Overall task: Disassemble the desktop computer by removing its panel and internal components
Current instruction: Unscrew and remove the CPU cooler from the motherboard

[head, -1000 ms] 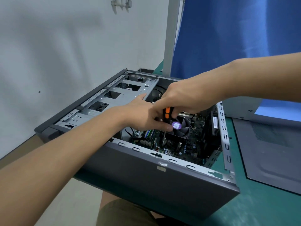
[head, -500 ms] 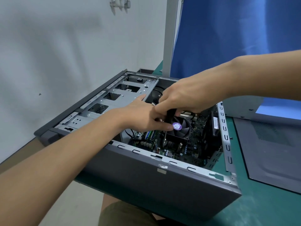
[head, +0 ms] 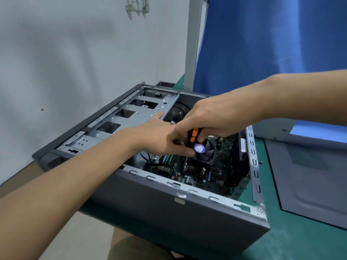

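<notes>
The grey desktop case [head: 187, 218] lies on its side with its panel off, so the motherboard [head: 217, 171] shows inside. A black cooler fan [head: 205, 150] with a purple sticker sits over a finned heatsink. My right hand [head: 212, 117] grips the orange-and-black handle of a screwdriver [head: 193, 135] held upright. Its metal shaft runs down beside the heatsink's near left corner. My left hand [head: 163, 136] reaches in from the left and pinches the screwdriver just below the handle. The tip is hidden among the board parts.
A silver drive cage [head: 131, 117] fills the case's left half. The removed grey side panel [head: 309, 177] lies on the green table mat [head: 281, 239] to the right. Behind stand a blue curtain [head: 272, 38] and a white wall. The case overhangs the table's near edge.
The orange part of the handle was hidden half a second ago and shows again now, so the screwdriver has turned in my right hand. Both hands stay in the same place.
</notes>
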